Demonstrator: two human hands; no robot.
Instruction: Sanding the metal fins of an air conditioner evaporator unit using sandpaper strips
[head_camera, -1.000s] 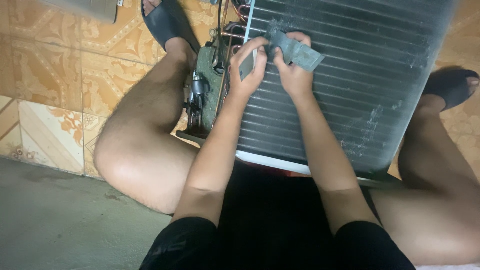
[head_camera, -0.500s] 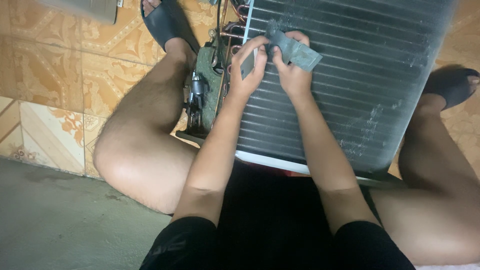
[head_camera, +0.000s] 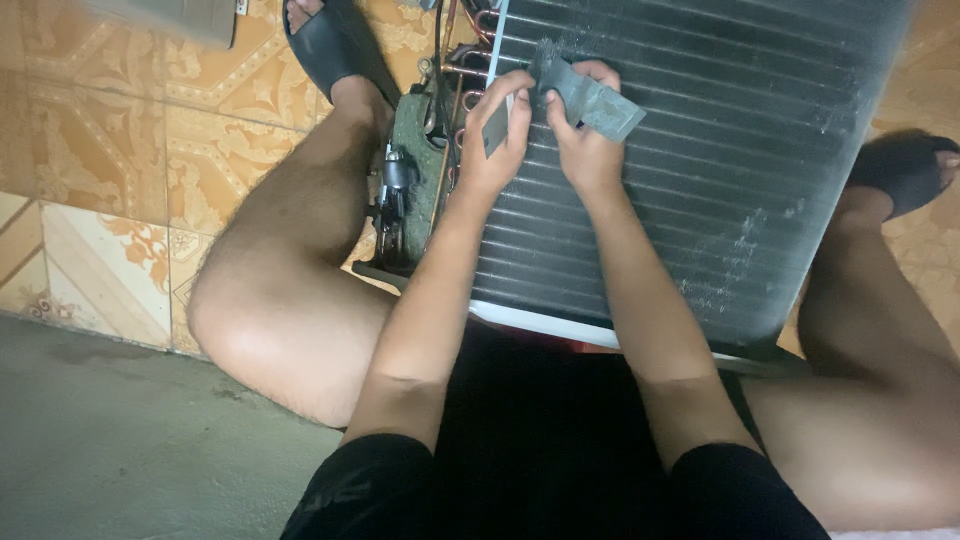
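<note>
Nearest to you, your knees are spread wide and both forearms run forward between them, over dark shorts, toward the work. Compared with half a second and a full second ago, nothing of substance has moved: arms, hands and strip sit in the same places, so you are judged to be in a sustained hold, not a transition.

Your left hand (head_camera: 497, 128) is curled at the left edge of the finned coil (head_camera: 700, 180). Its fingers are closed around the near end of the grey strip (head_camera: 590, 98), together with a small flat grey piece just beside the coil's edge; whether that piece is part of the strip cannot be told.

Your right hand (head_camera: 583, 150) rests on the coil face. Thumb and fingers are pinched shut on the middle of the strip, whose free end projects up and to the right, tilted above the fins.

The strip therefore lies across the upper left part of the coil face, held at both hands.

Just left of the coil, copper tubing (head_camera: 462, 75) and a green bracket (head_camera: 418, 160) stand at its end. Beyond, your sandalled feet (head_camera: 335, 45) rest on the patterned floor tiles (head_camera: 110, 150), well apart on either side.
</note>
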